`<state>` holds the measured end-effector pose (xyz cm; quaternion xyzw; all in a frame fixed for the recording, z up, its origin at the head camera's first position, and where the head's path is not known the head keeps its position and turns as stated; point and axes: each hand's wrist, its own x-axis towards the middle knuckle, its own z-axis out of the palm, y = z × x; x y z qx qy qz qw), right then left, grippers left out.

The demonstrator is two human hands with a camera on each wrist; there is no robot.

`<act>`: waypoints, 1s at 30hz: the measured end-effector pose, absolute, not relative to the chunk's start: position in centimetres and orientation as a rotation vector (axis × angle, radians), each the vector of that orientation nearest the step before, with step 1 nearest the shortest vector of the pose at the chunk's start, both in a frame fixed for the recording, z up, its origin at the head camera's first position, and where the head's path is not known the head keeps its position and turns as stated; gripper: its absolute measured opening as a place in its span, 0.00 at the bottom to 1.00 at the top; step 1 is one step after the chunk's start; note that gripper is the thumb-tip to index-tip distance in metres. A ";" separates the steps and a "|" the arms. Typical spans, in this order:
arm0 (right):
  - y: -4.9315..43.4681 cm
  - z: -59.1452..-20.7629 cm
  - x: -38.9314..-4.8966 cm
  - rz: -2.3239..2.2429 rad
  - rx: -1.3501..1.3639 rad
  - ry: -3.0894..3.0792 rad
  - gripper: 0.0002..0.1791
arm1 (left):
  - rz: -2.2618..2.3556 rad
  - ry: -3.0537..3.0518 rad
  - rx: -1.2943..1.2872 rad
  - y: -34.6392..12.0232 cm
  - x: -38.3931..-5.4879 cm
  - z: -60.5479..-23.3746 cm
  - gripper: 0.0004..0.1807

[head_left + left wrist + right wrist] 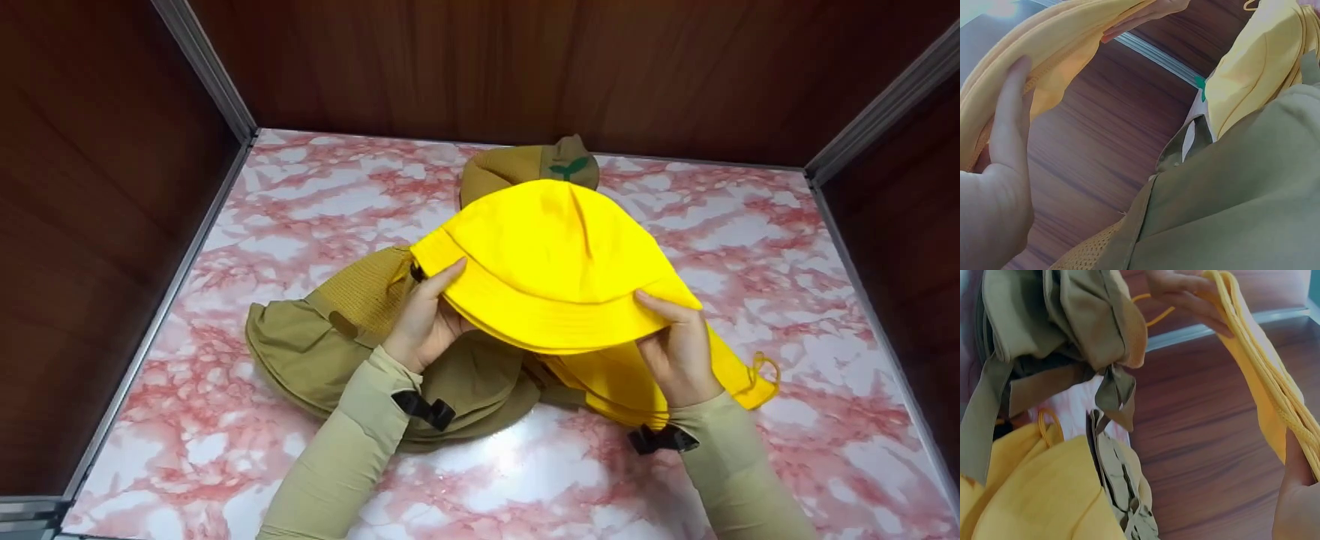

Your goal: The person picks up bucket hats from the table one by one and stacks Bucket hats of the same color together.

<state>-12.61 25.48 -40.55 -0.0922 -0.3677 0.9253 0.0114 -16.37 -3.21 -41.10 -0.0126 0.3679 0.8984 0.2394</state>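
A bright yellow bucket hat [555,247] is held up by its brim, above other hats. My left hand [431,319] pinches the brim's left part, thumb on top and fingers hidden beneath. On the opposite side my right hand [681,352] grips the brim the same way. In the left wrist view, the left thumb presses along the hat's edge [1061,39]. The right wrist view shows the folded brim [1269,377] edge-on, with the right hand [1297,509] at its lower end. Beneath lies another yellow hat [622,379], partly covered by the raised one.
Olive hats with tan mesh crowns [300,334] lie at the left and under my left hand. Behind the raised hat is a tan hat [502,169] with a green sprout mark. Dark wood panels [480,67] wall in the pink marbled table [247,442].
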 end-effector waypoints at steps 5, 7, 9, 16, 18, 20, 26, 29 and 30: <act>26.3 -40.5 -12.6 2.869 -0.252 -1.200 0.15 | 2.457 1.041 -0.023 -2.7 -16.3 -41.4 0.17; 26.6 -40.6 -12.7 2.849 -0.238 -1.212 0.16 | 2.455 1.055 -0.022 -2.5 -16.3 -41.6 0.17; 26.9 -40.6 -12.7 2.833 -0.226 -1.208 0.17 | 2.455 1.064 -0.024 -2.2 -16.2 -41.7 0.18; 28.1 -40.5 -12.8 2.756 -0.237 -1.317 0.19 | 2.460 1.083 -0.040 -1.7 -16.1 -42.0 0.19; 28.5 -40.5 -12.7 2.733 -0.257 -1.378 0.19 | 2.458 1.120 -0.057 -1.5 -16.1 -42.1 0.19; 28.9 -40.4 -12.6 2.714 -0.269 -1.436 0.18 | 2.456 1.163 -0.073 -1.4 -16.1 -42.2 0.18; 30.0 -40.3 -12.3 2.689 -0.285 -1.514 0.17 | 2.482 1.214 -0.064 -1.4 -16.4 -42.4 0.20; 30.8 -40.3 -12.3 2.697 -0.313 -1.510 0.17 | 2.511 1.204 -0.047 -1.5 -16.8 -42.4 0.19; 31.1 -40.2 -12.3 2.696 -0.323 -1.519 0.17 | 2.513 1.212 -0.049 -1.6 -16.9 -42.4 0.18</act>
